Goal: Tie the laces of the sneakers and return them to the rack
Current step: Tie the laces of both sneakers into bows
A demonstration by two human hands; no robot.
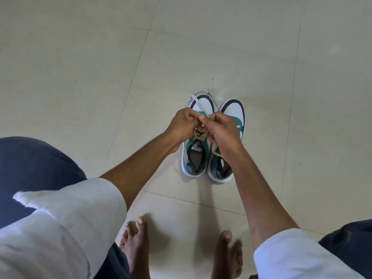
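Two sneakers on the floor, both hands working a lace above them.

Two sneakers, the left sneaker [194, 152] and right sneaker [231, 117], stand side by side and touching on the pale tiled floor [80, 67], toes pointing far, heels near. Left hand [184, 122] and right hand [222, 127] meet over the left sneaker's tongue, each grip pinched closed on the white lace [198, 134]. The hands and right forearm hide most of the lacing and part of the right sneaker. One loose lace end [210, 87] trails on the floor beyond the left toe. A white tongue label [198, 147] carries dark lettering, too small to read. Two bare feet [134, 244] stand near, well apart from the sneakers. White sleeves [70, 218] and dark trousers [30, 164] fill the near corners.
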